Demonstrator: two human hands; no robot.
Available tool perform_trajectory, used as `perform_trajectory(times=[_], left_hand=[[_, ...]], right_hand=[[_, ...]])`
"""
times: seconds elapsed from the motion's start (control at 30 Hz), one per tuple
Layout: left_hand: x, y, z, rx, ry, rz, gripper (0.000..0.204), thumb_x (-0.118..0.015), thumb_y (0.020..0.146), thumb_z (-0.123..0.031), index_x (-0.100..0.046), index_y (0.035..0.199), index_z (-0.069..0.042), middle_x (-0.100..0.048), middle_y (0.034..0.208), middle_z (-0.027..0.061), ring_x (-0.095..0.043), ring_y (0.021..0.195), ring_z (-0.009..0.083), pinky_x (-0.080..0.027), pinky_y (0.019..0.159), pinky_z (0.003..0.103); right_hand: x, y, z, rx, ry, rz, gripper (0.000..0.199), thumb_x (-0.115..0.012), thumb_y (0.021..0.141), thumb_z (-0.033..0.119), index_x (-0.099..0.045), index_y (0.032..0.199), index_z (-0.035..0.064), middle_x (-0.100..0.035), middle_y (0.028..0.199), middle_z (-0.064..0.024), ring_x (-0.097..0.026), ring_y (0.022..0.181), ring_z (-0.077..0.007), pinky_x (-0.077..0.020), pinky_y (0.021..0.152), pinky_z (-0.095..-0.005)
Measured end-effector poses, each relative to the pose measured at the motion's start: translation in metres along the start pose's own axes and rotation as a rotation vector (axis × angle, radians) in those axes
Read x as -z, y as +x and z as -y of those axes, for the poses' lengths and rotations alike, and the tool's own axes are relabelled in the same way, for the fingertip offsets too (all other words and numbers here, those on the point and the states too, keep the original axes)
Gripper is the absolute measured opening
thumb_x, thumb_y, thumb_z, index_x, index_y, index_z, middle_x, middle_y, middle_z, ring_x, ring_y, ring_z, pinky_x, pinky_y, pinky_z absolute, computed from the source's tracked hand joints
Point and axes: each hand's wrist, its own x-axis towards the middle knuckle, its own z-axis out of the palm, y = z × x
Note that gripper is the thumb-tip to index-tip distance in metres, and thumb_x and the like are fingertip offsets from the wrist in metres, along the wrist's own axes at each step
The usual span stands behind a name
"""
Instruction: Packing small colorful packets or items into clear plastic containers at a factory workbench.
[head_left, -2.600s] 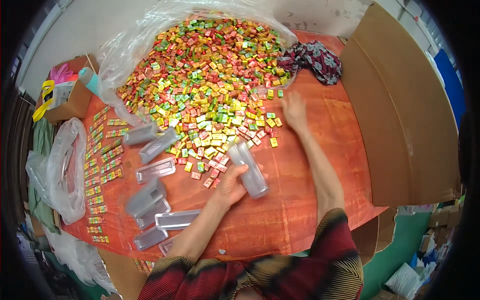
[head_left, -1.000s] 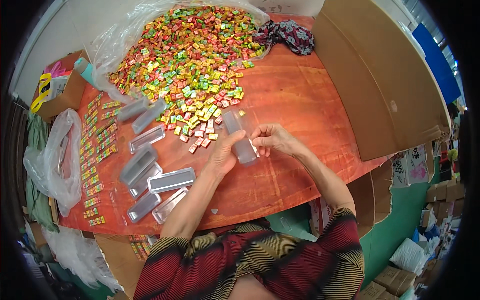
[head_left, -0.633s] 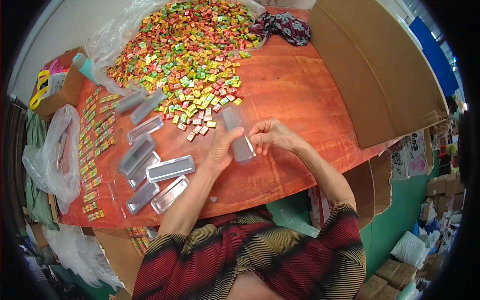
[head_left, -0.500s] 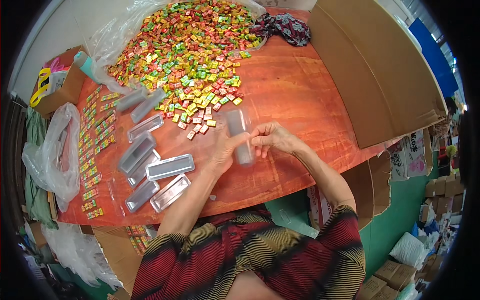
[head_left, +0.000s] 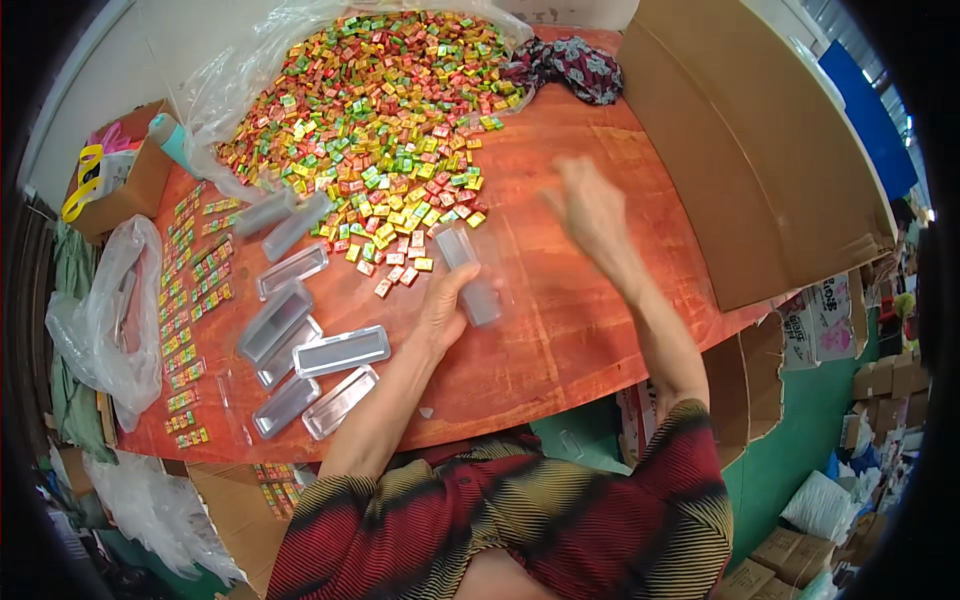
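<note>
My left hand (head_left: 446,308) is closed around a long clear plastic box (head_left: 482,300), thumb across it, just above the table in front of me. The box lies slanted, its far end near the closest small packets. Raised over the table to the right is my right hand (head_left: 594,208), apart from the box. Motion smears its fingers, so their grip cannot be made out. Beyond the box spreads a big heap of small wrapped red, yellow and green packets (head_left: 370,110). Several more clear plastic boxes (head_left: 342,351) lie beside my left forearm, some overlapping.
Rows of packets (head_left: 213,262) lie along the red table's (head_left: 560,340) left side. A plastic bag (head_left: 110,310) hangs at the left edge. A large cardboard box (head_left: 750,140) stands at right, a dark patterned cloth (head_left: 570,68) at the back.
My right hand has left the plastic box and moved up and to the right. My left hand still holds the box, now slightly lower and more tilted.
</note>
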Motion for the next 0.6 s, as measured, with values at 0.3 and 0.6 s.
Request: perform_trajectory(times=[0.3, 0.6], left_hand=[[0.002, 0.021, -0.001, 0.009, -0.005, 0.069, 0.047, -0.061, 0.068, -0.013, -0.036, 0.109, -0.012, -0.053, 0.082, 0.0066, -0.056, 0.072, 0.0187, -0.048, 0.062, 0.032], [0.006, 0.005, -0.004, 0.124, 0.144, -0.067, 0.033, -0.06, 0.072, -0.021, -0.045, 0.097, -0.006, -0.056, 0.082, 0.0094, -0.058, 0.071, 0.0239, -0.048, 0.063, 0.039]], right_hand=[[-0.054, -0.058, 0.005, -0.03, 0.829, 0.409, 0.023, -0.057, 0.071, 0.013, -0.05, 0.089, 0.0023, -0.054, 0.073, -0.0097, -0.054, 0.061, -0.0218, -0.043, 0.053, -0.0316], [-0.057, -0.04, -0.033, 0.28, 0.059, 0.335, 0.005, -0.049, 0.07, 0.012, -0.048, 0.074, 0.0088, -0.053, 0.062, -0.011, -0.054, 0.058, -0.0289, -0.0409, 0.044, -0.0384]])
